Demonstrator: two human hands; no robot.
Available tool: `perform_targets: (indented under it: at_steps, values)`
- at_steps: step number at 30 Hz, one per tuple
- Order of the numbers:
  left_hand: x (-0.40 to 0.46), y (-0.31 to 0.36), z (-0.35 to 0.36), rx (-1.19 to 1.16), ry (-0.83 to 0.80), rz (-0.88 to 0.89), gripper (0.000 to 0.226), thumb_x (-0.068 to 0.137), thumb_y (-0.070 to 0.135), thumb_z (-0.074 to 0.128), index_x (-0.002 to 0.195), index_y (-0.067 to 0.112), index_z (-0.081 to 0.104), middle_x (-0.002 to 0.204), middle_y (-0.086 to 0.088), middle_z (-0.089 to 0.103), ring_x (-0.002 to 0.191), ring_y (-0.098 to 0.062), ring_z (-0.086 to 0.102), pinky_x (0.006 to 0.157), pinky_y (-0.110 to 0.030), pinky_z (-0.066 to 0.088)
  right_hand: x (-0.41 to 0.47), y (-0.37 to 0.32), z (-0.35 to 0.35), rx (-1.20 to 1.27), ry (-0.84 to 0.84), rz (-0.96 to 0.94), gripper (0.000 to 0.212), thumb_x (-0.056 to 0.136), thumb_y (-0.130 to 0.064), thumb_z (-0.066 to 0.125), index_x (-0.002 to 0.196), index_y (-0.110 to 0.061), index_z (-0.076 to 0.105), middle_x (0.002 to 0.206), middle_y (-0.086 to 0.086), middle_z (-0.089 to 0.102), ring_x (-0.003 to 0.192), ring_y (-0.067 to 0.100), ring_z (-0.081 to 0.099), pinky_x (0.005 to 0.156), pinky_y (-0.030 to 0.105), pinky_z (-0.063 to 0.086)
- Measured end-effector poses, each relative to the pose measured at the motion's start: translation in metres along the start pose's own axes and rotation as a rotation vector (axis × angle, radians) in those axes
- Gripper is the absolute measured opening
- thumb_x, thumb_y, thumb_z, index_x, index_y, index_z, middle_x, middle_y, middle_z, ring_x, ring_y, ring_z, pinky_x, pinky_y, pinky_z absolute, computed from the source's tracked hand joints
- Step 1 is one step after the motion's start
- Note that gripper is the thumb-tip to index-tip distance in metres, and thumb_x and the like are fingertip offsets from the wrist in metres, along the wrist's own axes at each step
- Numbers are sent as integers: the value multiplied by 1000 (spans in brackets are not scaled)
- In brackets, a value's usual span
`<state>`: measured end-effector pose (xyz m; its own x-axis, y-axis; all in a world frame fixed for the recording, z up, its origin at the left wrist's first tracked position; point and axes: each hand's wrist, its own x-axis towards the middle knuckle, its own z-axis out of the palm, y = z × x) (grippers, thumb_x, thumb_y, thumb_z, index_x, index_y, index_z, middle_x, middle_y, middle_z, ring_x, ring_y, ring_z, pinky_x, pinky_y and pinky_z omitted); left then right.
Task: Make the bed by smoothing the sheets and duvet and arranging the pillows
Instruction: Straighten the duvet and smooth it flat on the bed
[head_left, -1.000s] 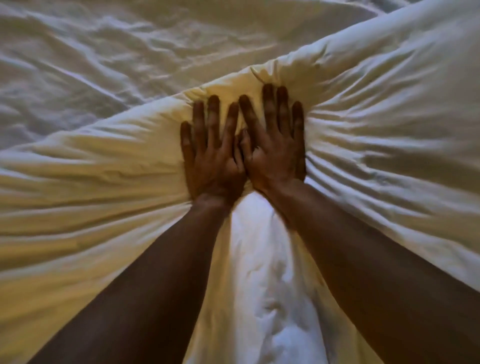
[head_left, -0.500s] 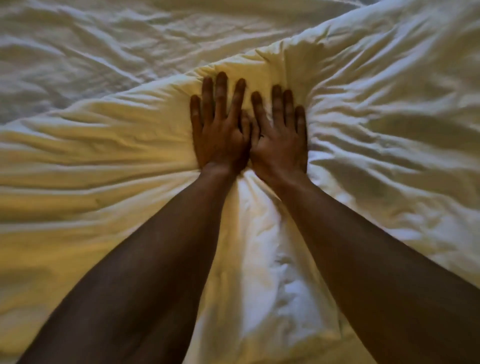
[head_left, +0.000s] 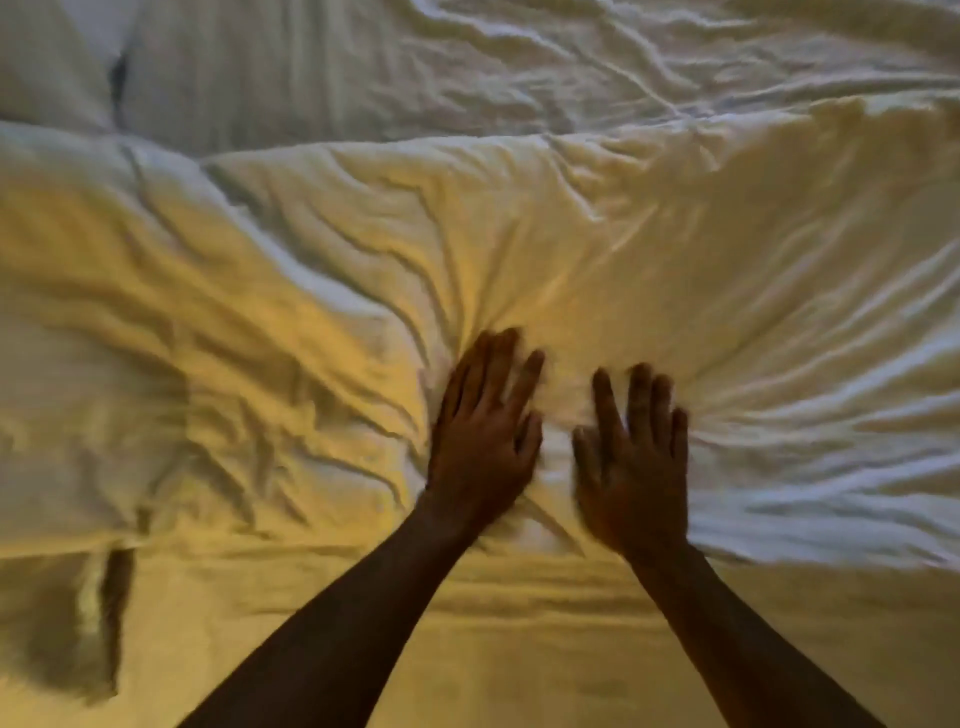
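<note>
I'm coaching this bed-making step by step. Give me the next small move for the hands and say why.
Probably sweep both palms outward, apart from each other. The left hand and right hand lie flat and open, side by side on the puffy pillow, and creases fan out from them to both sides. Pushing outward along those creases should flatten them.

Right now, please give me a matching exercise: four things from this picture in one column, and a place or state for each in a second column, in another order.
1. left hand
2. right hand
3. duvet
4. sheet

a. flat, fingers spread, nearer the right edge
b. creased, folds fanning from the hands
c. wrinkled, beyond the duvet's far edge
d. flat, fingers reaching further up the picture

Pairs: 1-d, 2-a, 3-b, 4-c
</note>
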<state>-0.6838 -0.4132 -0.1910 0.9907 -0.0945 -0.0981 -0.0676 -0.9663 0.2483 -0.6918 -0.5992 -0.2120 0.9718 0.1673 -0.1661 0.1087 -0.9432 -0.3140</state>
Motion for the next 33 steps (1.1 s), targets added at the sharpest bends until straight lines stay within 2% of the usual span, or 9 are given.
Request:
perform_targets:
  at_steps: [5,11,16,20,22,25,27,29,33]
  values:
    - [-68,-109,-57,50,21,-73,64,103,33,44,162,19,24,171,-3,14,159,-21,6,125,-46,21,-4,-122,18,116,-107,-317,63,104,-48,35,161,-22,27,170,15,13,158,33,10,121,58,24]
    - [-181,-222,-93,-24,-40,-227,84,85,31,61,161,22,25,170,1,18,157,-19,14,125,-48,20,-40,-211,26,-12,-230,-521,87,92,-52,58,163,-38,10,172,8,-6,158,33,-7,123,61,18]
    - [-194,-279,-90,75,-26,-79,84,71,-5,56,151,19,49,158,-3,46,149,-24,39,120,-48,33,-25,-215,23,-91,-255,-405,51,103,-46,33,153,-39,39,164,4,35,153,33,27,113,64,31]
    - [-178,-295,-117,-97,193,-162,68,66,0,50,127,20,72,131,-3,69,119,-25,68,95,-41,57,-19,-239,-2,81,42,-395,37,104,-25,46,138,-24,61,146,0,60,146,30,42,117,65,29]
    - [-196,-293,-120,-132,201,-172,66,72,4,43,128,22,71,135,2,67,123,-17,64,94,-34,55,-35,-241,-1,174,109,-449,40,103,-16,51,142,-18,59,152,2,53,149,28,38,123,57,26]
    - [-242,-291,-96,-171,77,-224,79,61,-3,38,129,21,71,137,0,66,130,-19,59,90,-42,59,-72,-229,37,0,-116,-497,50,100,-19,58,150,-20,50,161,5,41,154,32,25,120,58,29]
    - [-253,-286,-84,-255,-22,-277,79,61,0,38,133,18,67,139,-4,64,135,-22,54,94,-47,58,-80,-226,52,-27,-271,-428,51,105,-33,43,155,-23,41,166,5,29,157,31,14,120,60,27]
    - [-239,-273,-93,-281,-66,-307,72,73,18,38,142,18,59,147,-4,57,143,-22,46,109,-49,48,-71,-237,45,81,-293,-363,53,109,-44,27,159,-27,30,170,3,16,159,23,3,125,56,20]
    - [-187,-250,-114,-230,32,-186,68,97,40,44,161,24,27,170,0,17,158,-19,8,128,-43,15,-39,-266,25,143,-125,-297,60,108,-50,28,163,-31,14,172,1,-1,159,19,-9,128,52,9]
